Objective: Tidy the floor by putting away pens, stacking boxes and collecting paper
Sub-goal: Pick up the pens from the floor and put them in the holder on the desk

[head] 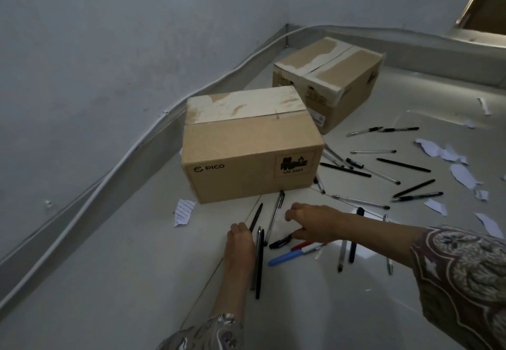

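Observation:
My left hand [241, 243] grips a bundle of dark pens [259, 265] that stick out toward me. My right hand [312, 221] reaches in from the right with curled fingers, its thumb pinching the end of a short black pen [279, 243] on the floor. A clear pen [275, 215] lies between the hands, with a blue marker [287, 258] and a red marker [301, 245] just below. Several more pens [402, 165] are scattered to the right. A PICO cardboard box [252, 147] stands ahead, a second box [328, 76] behind it. Torn paper [438, 152] lies at the right.
A printed paper scrap [183, 211] lies left of the near box. A white cable [137, 144] runs along the skirting of the left wall. The far wall's skirting [438, 65] closes the corner, with a wooden frame [487, 2] at the top right.

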`<state>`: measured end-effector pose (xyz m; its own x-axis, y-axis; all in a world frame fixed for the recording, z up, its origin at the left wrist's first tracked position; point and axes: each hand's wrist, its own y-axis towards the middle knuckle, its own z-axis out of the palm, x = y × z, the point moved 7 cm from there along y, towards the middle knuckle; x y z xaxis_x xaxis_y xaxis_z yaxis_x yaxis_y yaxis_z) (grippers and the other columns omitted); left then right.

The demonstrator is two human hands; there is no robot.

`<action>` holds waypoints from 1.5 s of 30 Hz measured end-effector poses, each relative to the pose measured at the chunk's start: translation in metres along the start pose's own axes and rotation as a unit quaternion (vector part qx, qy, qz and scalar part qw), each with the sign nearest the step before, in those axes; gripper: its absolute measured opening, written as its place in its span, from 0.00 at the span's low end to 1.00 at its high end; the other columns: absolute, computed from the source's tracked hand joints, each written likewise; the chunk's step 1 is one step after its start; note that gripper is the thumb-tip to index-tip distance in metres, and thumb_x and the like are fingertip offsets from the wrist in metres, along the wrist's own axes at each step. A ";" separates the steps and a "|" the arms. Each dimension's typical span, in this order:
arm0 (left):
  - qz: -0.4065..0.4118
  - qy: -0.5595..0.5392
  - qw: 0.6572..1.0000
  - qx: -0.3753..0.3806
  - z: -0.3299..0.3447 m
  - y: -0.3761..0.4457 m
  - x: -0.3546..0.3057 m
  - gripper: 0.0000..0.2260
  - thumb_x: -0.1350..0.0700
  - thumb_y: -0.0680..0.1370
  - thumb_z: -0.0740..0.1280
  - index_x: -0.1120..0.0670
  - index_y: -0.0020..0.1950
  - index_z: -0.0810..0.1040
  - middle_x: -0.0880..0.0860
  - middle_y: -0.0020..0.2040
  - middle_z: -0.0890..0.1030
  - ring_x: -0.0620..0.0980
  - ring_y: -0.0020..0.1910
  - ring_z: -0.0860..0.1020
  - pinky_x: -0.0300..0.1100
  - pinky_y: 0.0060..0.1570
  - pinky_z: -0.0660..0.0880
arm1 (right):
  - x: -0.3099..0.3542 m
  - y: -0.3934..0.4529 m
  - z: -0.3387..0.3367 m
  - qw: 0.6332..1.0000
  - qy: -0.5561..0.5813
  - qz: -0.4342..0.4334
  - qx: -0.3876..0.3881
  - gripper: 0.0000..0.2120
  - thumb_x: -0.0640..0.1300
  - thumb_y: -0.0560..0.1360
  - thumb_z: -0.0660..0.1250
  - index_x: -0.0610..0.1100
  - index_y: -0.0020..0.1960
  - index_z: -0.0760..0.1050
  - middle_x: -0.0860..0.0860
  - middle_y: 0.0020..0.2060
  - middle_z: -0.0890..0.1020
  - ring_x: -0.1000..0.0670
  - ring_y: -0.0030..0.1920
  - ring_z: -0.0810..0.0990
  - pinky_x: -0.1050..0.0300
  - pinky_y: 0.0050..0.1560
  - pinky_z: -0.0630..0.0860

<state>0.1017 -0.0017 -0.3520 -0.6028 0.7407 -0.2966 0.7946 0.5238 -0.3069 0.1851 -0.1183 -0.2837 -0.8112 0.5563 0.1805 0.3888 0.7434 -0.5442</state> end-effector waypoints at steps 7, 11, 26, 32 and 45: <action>0.014 -0.101 0.995 0.003 -0.001 -0.015 0.005 0.19 0.68 0.76 0.56 0.64 0.66 0.58 0.63 0.56 0.75 0.59 0.52 0.76 0.45 0.44 0.70 | 0.004 0.008 -0.002 1.000 -0.018 -0.009 0.011 0.22 0.48 0.78 0.59 0.42 0.69 0.62 0.44 0.66 0.67 0.43 0.62 0.72 0.49 0.58 0.71; 0.014 -0.121 0.992 0.023 0.002 -0.027 0.007 0.08 0.60 0.78 0.59 0.62 0.55 0.67 0.62 0.53 0.77 0.59 0.49 0.77 0.47 0.42 0.71 | 0.013 0.009 -0.004 0.999 -0.024 -0.018 0.014 0.22 0.48 0.78 0.59 0.42 0.70 0.62 0.44 0.68 0.66 0.43 0.64 0.71 0.48 0.61 0.71; -0.088 -0.153 0.984 0.030 0.006 -0.029 0.020 0.11 0.56 0.79 0.58 0.64 0.54 0.71 0.61 0.56 0.77 0.59 0.54 0.77 0.46 0.49 0.73 | 0.015 -0.006 0.024 0.998 0.040 -0.004 0.058 0.19 0.47 0.77 0.60 0.38 0.64 0.68 0.40 0.62 0.72 0.42 0.60 0.72 0.47 0.58 0.72; -0.073 -0.291 0.954 0.009 -0.001 -0.023 0.035 0.06 0.59 0.80 0.56 0.61 0.48 0.67 0.64 0.53 0.77 0.59 0.52 0.76 0.44 0.45 0.70 | 0.027 0.012 0.025 0.984 0.177 0.027 -0.009 0.14 0.46 0.76 0.63 0.36 0.54 0.75 0.40 0.54 0.78 0.43 0.52 0.76 0.55 0.47 0.70; -0.106 -0.499 0.860 -0.010 -0.016 -0.028 0.092 0.10 0.62 0.81 0.54 0.55 0.39 0.65 0.53 0.31 0.72 0.50 0.28 0.72 0.32 0.21 0.65 | 0.086 0.060 0.055 0.973 0.215 0.081 -0.027 0.17 0.52 0.76 0.62 0.40 0.39 0.65 0.39 0.45 0.76 0.41 0.47 0.77 0.54 0.41 0.69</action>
<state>0.0250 0.0584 -0.3560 -0.4878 -0.0976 -0.8675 0.6536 0.6178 -0.4371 0.1147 -0.0458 -0.3460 -0.4829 0.7637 0.4285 0.5287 0.6443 -0.5525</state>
